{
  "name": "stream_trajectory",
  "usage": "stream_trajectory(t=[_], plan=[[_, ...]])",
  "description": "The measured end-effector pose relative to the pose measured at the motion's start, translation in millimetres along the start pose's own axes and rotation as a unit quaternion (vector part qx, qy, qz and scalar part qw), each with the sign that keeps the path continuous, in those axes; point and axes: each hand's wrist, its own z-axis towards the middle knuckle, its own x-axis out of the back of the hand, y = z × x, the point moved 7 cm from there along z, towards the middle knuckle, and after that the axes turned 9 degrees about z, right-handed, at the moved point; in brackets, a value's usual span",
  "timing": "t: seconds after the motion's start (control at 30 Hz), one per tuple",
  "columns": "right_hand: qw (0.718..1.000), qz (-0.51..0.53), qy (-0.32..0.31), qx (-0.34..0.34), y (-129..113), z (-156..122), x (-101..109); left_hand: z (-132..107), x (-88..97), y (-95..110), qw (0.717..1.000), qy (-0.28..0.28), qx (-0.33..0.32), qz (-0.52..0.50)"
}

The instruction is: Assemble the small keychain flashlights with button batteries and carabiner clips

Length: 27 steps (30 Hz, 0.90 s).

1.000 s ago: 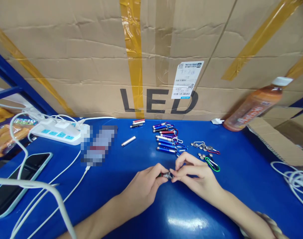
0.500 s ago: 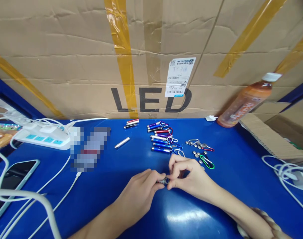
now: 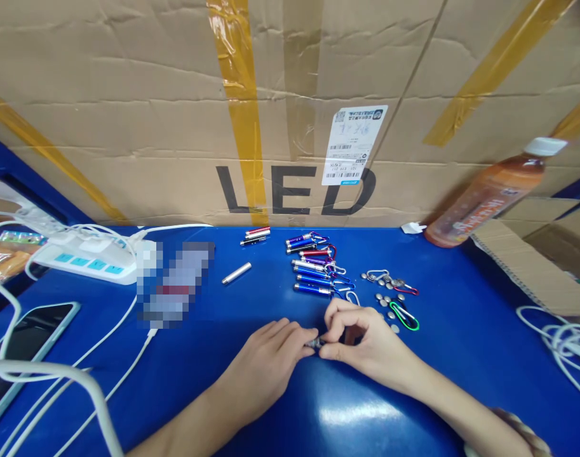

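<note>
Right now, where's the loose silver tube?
Head view: the silver tube lies alone on the blue table, left of the row of keychain flashlights, beyond the left hand, touching neither.

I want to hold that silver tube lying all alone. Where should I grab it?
Pinch the silver tube around its middle, coming straight down from above. It lies flat and slanted on the blue table with bare space along both long sides, so fingers probably fit there; its round ends are tiny and might slip.
</note>
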Motion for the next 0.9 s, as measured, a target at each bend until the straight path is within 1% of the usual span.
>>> stream_trajectory(t=[0.1, 0.23, 0.33, 0.47, 0.63, 0.8, 0.9], plan=[[1.000, 0.024, -0.007, -0.011, 1.9, 0.3, 0.9, 2.1, 2.1, 0.0, 0.999, -0.024, 0.020, -0.038], [0.998, 0.049, -0.017, -0.018, 3.1, 0.0, 1.2, 2.1, -1.7, -1.9, 0.988, -0.100, 0.059, -0.101], [0.998, 0.056, -0.015, -0.015, 2.7, 0.0, 1.4, 1.8, -3.4, -2.6, 0.979, -0.133, 0.074, -0.137], [0.999, 0.048, -0.009, -0.009, 3.8, 1.2, 1.1, 2.6, -3.9, -4.2, 0.974, -0.141, 0.081, -0.155], [0.999, 0.048, 0.006, 0.003, 6.1, 3.1, 2.3, 0.5, -7.1, -6.8, 0.962, -0.146, 0.108, -0.203], [0.998, 0.055, 0.014, 0.010, 9.1, 2.7, 1.6, -5.0, -10.9, -10.6, 0.940, -0.123, 0.158, -0.276], [0.998, 0.051, 0.023, 0.020, 9.1, 2.0, 0.8, -6.5, -13.8, -11.5, 0.928, -0.112, 0.177, -0.309]])
